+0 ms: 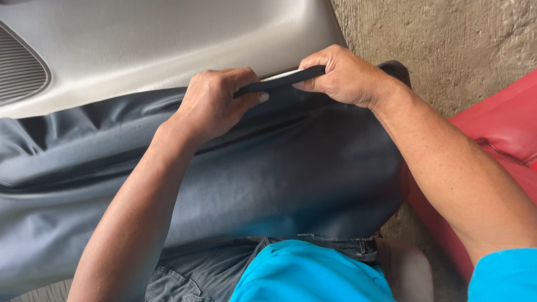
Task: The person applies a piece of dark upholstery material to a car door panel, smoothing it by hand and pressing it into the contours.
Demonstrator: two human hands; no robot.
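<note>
Both hands, left (210,103) and right (341,75), are clenched on a black strip (282,79) held at upper centre of the frame, stretched between them along the edge of grey fabric (291,168) draped over a grey panel (168,39).

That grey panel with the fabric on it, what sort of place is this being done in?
Probably a car upholstery or trim workshop. Both hands stretch grey fabric over a moulded grey door panel with a speaker grille, on a rough concrete floor beside a red seat cushion.
</note>
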